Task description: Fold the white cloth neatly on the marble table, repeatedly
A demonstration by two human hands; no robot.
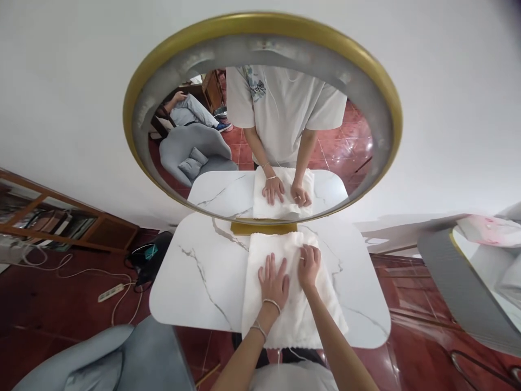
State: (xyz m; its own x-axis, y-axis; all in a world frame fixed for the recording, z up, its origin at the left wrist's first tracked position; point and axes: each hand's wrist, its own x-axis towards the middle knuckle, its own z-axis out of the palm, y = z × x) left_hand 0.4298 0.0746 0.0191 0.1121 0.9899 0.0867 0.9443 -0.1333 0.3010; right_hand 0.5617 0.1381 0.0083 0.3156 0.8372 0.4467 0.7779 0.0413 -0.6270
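Indoors, at a table [187, 293], we lay our left hand [274, 279] flat on a cloth [299, 320], our right hand [309, 266] pinching its edge.

Table [175, 298]: white top, grey veining, rounded corners.
Floor [44, 312]: red tile, below the table.
Mirror [260, 23]: gold-framed, standing at the table's far edge.
Bookcase [116, 231]: wooden, holding books [51, 222], well left of the table.
Power strip [110, 293]: white, on the floor, left of the table.
Black bag-like item [159, 254]: beside the table's far left corner.
Armchair [152, 353]: grey-blue, at the table's near left corner.
Ribbed stand [443, 271]: grey, gold-edged, right of the table.
Packet [490, 231]: pink and white, on the ribbed stand.
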